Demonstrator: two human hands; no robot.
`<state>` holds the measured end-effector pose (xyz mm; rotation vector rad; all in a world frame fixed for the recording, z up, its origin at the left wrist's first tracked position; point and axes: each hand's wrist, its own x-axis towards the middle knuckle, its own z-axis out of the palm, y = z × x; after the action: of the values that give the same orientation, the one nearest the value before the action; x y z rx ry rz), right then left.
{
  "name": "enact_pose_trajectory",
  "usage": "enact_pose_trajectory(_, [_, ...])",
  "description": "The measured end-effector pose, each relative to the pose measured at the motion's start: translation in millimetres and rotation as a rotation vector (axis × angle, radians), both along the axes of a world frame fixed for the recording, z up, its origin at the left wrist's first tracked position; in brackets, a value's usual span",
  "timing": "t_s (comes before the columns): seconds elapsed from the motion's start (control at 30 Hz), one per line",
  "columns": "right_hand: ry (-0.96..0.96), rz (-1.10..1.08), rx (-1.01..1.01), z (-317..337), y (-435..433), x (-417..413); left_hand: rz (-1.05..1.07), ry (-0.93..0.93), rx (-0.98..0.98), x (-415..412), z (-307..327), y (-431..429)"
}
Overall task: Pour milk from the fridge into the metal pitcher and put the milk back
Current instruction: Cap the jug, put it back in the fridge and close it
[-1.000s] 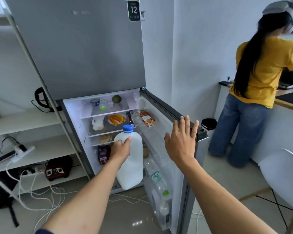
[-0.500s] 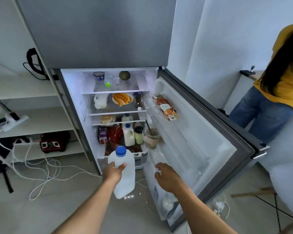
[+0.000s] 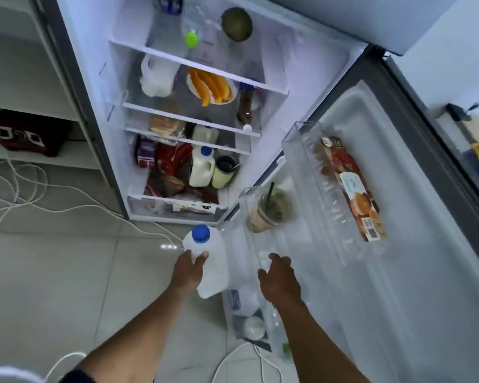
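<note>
My left hand [image 3: 188, 270] grips a white milk jug [image 3: 215, 268] with a blue cap by its handle, low in front of the open fridge [image 3: 302, 62], beside the inner edge of the door's bottom bin [image 3: 234, 297]. My right hand [image 3: 278, 277] reaches down into that bin over blurred bottles; I cannot tell whether it holds anything. The fridge door [image 3: 404, 205] stands wide open to the right. The metal pitcher is not in view.
A smaller milk jug [image 3: 201, 168] and a lidded cup [image 3: 223, 172] stand on the lowest shelf. An iced drink cup [image 3: 271, 210] and a packaged food box [image 3: 354, 189] sit in door bins. White cables [image 3: 39, 200] trail over the tiled floor; shelving [image 3: 20, 87] stands left.
My head tipped down and closer to the fridge. The jug in my left hand dropped lower toward the door's bottom bin, and my right hand went from the door edge down into that bin.
</note>
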<state>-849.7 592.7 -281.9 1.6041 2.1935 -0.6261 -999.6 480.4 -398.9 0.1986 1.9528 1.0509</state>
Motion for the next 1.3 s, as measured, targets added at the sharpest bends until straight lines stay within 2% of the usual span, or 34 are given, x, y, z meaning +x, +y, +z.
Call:
enact_pose_trajectory(0.2, [0.031, 0.015, 0.001, -12.4, 20.1, 3.4, 0.018, -0.107, 0.025, 23.2, -28.1, 45.5])
enact_pose_trajectory(0.4, [0.027, 0.092, -0.053, -15.0, 38.1, 4.3, -0.087, -0.198, 0.004, 32.9, -61.0, 70.3])
enact_pose_trajectory(0.77, [-0.02, 0.124, -0.02, -26.0, 38.9, 3.1, -0.417, -0.118, 0.081, 27.8, -79.2, 116.4])
enact_pose_trajectory(0.87, [-0.025, 0.161, -0.024, -24.1, 40.3, 1.6, -0.56, -0.024, 0.087, 29.0, -87.3, 121.4])
enact_pose_trajectory(1.03, [-0.046, 0.164, -0.03, -24.9, 39.0, -0.4, -0.724, 0.019, -0.02, 33.5, -113.2, 116.2])
enact_pose_trajectory(1.2, [-0.052, 0.071, -0.064, -29.8, 35.8, -1.9, -0.698, -0.069, -0.182, 38.2, -135.8, 103.6])
enact_pose_trajectory(1.3, [-0.044, 0.052, -0.07, -31.7, 36.7, -3.3, -0.782, -0.054, -0.201, 41.3, -135.8, 100.6])
